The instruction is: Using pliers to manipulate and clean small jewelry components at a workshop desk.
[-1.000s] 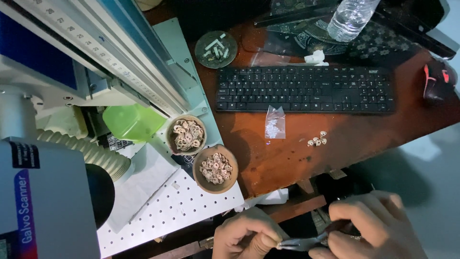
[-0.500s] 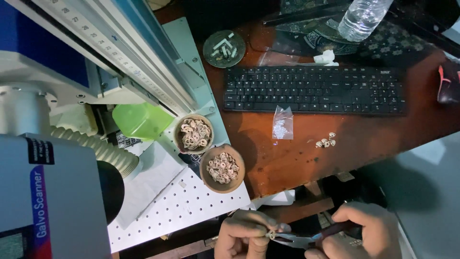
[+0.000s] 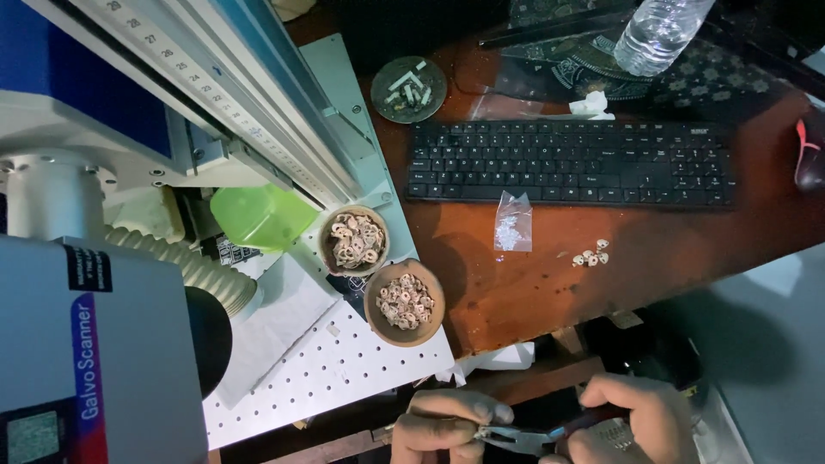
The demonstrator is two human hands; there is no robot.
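Note:
At the bottom edge, below the desk, my left hand point(image 3: 447, 425) pinches something tiny that I cannot make out. It meets the metal jaws of a pair of pliers point(image 3: 520, 440). My right hand point(image 3: 632, 421) is closed around the pliers' dark handles. Two round wooden bowls point(image 3: 353, 241) point(image 3: 405, 302) full of small ring-shaped pieces stand on the white perforated plate point(image 3: 326, 369), just above my left hand. A few loose pieces point(image 3: 591, 256) and a small clear plastic bag point(image 3: 512, 222) lie on the brown desk point(image 3: 533, 283).
A large grey and white machine point(image 3: 94, 344) with a ribbed hose and slanted rail fills the left side. A green plastic cover point(image 3: 262, 216) sits beside the bowls. A black keyboard point(image 3: 571, 163), ashtray point(image 3: 409, 89), water bottle point(image 3: 657, 30) and mouse point(image 3: 809, 155) lie further back.
Both hands have slid lower toward the frame's bottom edge, still joined at the pliers. The view has shifted slightly, so the desk items appear a little further right.

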